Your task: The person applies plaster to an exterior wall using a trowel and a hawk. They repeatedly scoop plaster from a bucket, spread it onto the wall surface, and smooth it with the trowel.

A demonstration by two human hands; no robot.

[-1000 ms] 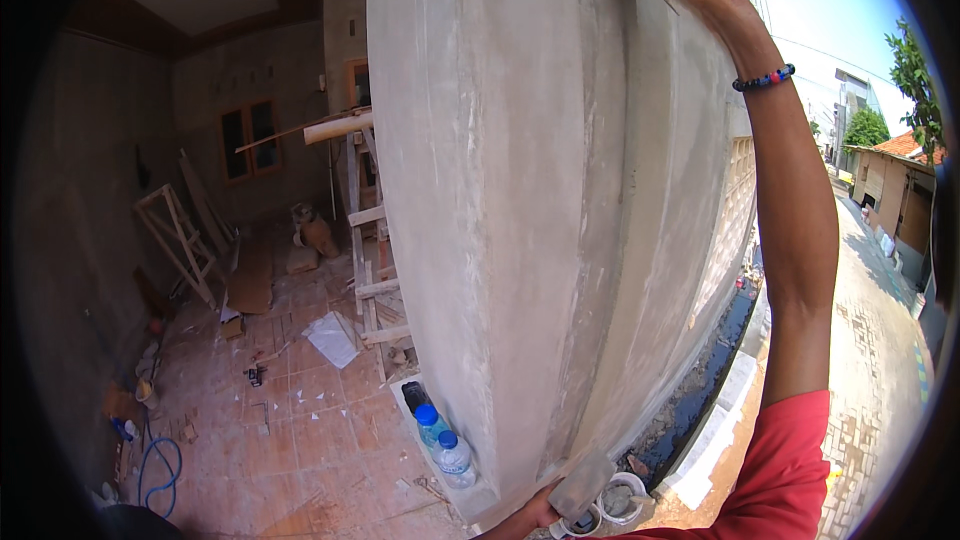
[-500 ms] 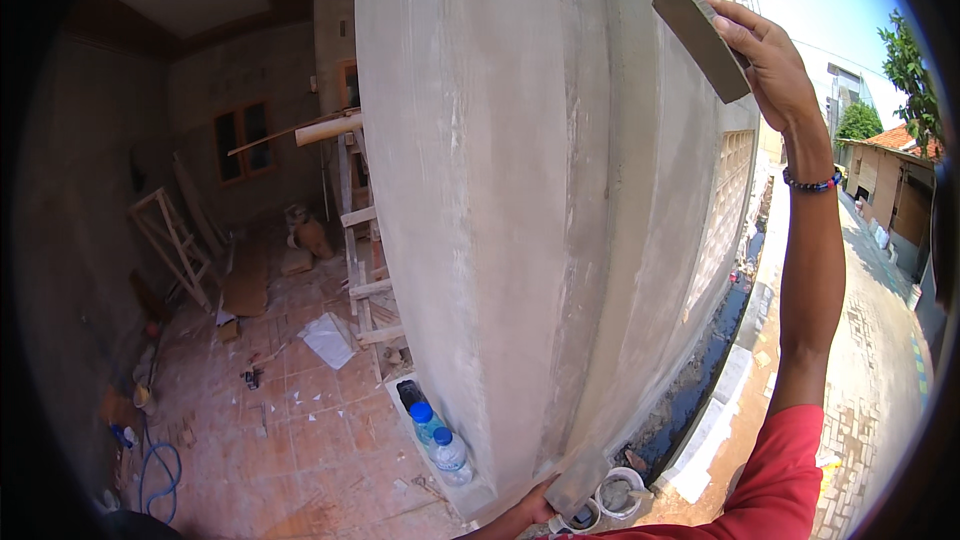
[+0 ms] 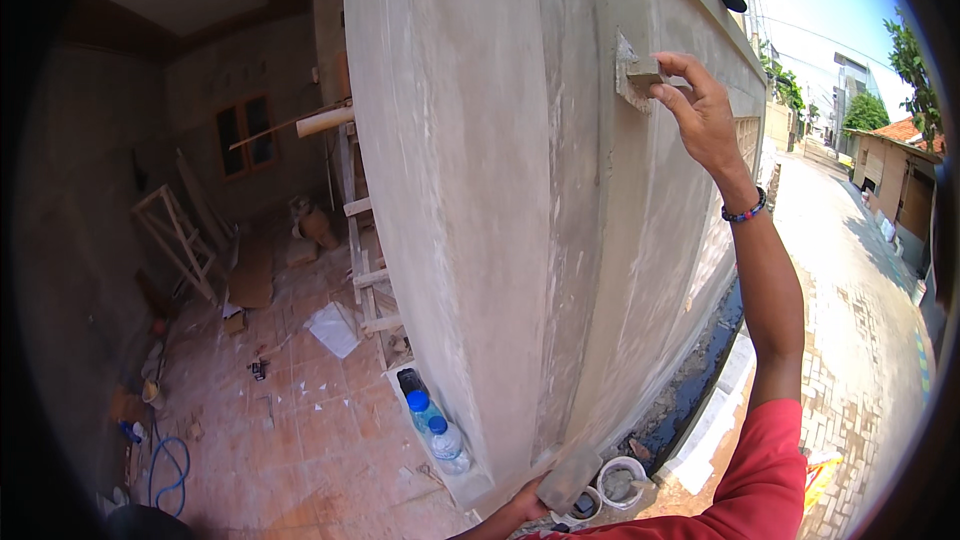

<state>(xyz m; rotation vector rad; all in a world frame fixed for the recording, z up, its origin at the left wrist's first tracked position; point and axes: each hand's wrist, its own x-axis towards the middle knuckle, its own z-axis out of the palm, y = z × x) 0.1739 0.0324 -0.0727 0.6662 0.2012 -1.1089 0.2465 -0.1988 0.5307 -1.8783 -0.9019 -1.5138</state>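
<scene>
My right hand (image 3: 705,120) is raised to the upper part of a grey plastered wall corner (image 3: 590,190), with fingers and thumb pinched round the grey block grip of a plastering float (image 3: 646,71). Its pale, rough-edged plate lies against the narrow wall band. Low down at the wall's foot, my left hand (image 3: 528,502) grips a flat grey board (image 3: 570,477), tilted above the buckets. Part of that hand's fingers is hidden behind the board.
Two buckets, one with grey mortar (image 3: 620,483), stand below. Two blue-capped water bottles (image 3: 446,443) sit on a ledge. A dark water ditch (image 3: 700,360) runs along the wall at right. A wooden ladder (image 3: 372,275) stands inside the room at left.
My right hand has moved left and down, bringing the float from a tilted position off the wall onto its surface. My left hand and its board have shifted slightly.
</scene>
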